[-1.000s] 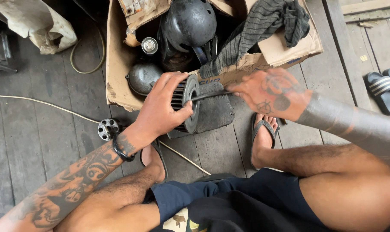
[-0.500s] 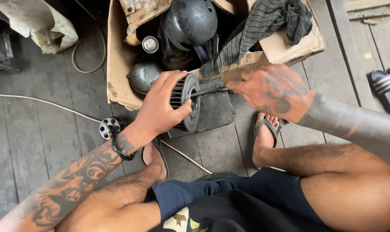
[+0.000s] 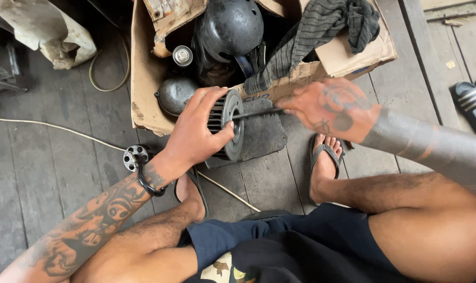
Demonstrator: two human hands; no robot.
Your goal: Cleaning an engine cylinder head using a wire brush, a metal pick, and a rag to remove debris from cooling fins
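Observation:
My left hand (image 3: 196, 133) grips a black cylindrical fan wheel (image 3: 228, 123) with slatted blades, held on edge just above the wooden floor. My right hand (image 3: 329, 107) holds a thin dark tool (image 3: 256, 113) whose tip points into the wheel's hub. Both hands hover in front of a torn cardboard box (image 3: 143, 78). A dark flat pad (image 3: 264, 136) lies on the floor under the wheel.
The box holds a black helmet-like dome (image 3: 230, 26), a round metal part (image 3: 174, 94), a small can (image 3: 183, 55) and a grey cloth (image 3: 311, 36). A small metal disc (image 3: 135, 156) and a white cord (image 3: 49, 128) lie on the floor at left. Sandals (image 3: 471, 102) sit at right.
My right hand with the tool has shifted slightly right and up beside the wheel. My left hand keeps the same grip on the wheel.

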